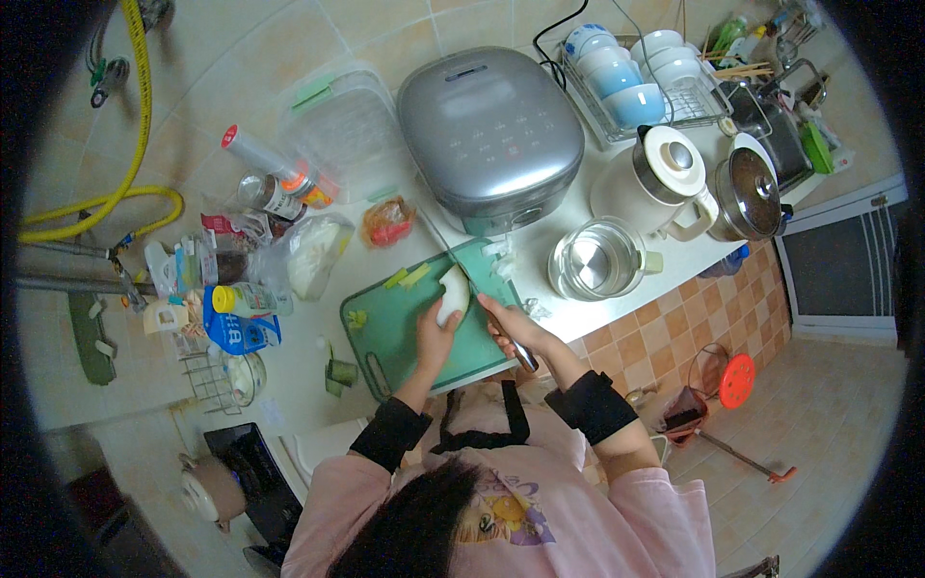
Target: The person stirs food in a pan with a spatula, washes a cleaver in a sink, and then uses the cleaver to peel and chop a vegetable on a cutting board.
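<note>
My left hand (436,338) grips a pale, curved piece of peeled vegetable (455,295) above the green cutting board (405,347). A kitchen knife (522,354) is in my right hand (514,326), its fingers closed round the wooden handle. The blade points away from me and lies along the right side of the pale piece. Some light green cut strips (413,276) lie near the board's far edge, and small green bits (357,318) are at its left. White scraps (502,261) rest at the far right corner. The exact kind of vegetable cannot be told.
Behind the board stand a grey rice cooker (491,137) and a plastic-wrapped red item (389,222). A glass pitcher (594,261) and a cream kettle (650,188) are to the right. Bagged food (318,256) and a yellow-capped bottle (249,300) stand left; green pieces (341,372) lie beside the board.
</note>
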### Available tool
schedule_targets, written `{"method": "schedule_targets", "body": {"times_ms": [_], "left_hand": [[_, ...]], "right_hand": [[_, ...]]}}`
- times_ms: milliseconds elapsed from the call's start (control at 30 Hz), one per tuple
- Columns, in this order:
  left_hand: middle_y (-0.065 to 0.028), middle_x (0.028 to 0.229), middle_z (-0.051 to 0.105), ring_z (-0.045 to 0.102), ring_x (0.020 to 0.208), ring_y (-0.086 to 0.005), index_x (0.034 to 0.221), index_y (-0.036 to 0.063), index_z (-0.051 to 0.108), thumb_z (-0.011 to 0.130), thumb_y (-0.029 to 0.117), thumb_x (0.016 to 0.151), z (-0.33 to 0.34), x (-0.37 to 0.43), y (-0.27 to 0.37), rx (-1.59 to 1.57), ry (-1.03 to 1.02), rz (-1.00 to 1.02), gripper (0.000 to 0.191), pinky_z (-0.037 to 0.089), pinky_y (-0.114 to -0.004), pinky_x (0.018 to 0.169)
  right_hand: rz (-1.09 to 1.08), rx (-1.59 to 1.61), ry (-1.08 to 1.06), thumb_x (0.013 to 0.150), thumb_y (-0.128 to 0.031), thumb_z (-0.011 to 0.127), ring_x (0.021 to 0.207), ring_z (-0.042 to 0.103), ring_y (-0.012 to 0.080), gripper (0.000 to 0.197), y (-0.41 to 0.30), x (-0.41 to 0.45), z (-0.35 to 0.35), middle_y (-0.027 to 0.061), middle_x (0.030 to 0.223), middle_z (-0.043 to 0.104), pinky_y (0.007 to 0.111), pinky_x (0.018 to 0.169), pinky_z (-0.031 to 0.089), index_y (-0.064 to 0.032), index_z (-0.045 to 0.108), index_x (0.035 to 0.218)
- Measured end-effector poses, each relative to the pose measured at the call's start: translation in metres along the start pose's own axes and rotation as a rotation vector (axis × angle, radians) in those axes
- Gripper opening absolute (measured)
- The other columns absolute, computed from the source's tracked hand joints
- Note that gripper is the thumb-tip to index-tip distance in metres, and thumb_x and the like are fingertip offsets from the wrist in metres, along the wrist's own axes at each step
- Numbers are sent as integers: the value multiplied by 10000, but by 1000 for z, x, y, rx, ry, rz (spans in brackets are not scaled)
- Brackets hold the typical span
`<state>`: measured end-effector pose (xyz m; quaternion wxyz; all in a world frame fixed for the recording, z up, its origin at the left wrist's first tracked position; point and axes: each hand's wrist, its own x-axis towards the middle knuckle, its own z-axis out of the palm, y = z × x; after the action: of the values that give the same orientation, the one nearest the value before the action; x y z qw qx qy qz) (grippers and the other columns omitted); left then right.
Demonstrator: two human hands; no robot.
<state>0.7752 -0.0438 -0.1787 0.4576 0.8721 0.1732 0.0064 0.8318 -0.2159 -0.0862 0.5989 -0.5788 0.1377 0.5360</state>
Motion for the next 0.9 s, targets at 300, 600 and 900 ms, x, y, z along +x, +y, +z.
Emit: {"method": "schedule_targets", "body": {"times_ms": [300, 600, 900], "left_hand": [[-233, 968, 513, 488, 900, -338, 1051, -30, 504, 623, 260, 718, 0, 1, -1, -8, 3, -25, 458, 391, -376, 790], [-217, 989, 528, 482, 951, -314, 1057, -28, 503, 620, 256, 717, 0, 2, 9, -128, -11, -38, 458, 390, -369, 799], [-198, 1068, 470, 422, 1008, -327, 1082, -10, 453, 565, 263, 760, -40, -18, -3, 28, 161, -83, 437, 354, -385, 857]], "right_hand": [[-1, -3, -31, 711, -665, 395, 312, 307, 69, 593, 3, 20, -4, -26, 421, 333, 202, 300, 284, -101, 350, 535], [-45, -53, 20, 720, -659, 385, 310, 331, 97, 590, 5, 30, 2, -7, 405, 331, 224, 317, 306, -108, 340, 516], [-96, -110, 137, 748, -541, 493, 400, 492, 143, 538, 20, 29, -15, 49, 510, 486, 257, 429, 462, -4, 512, 722]]}}
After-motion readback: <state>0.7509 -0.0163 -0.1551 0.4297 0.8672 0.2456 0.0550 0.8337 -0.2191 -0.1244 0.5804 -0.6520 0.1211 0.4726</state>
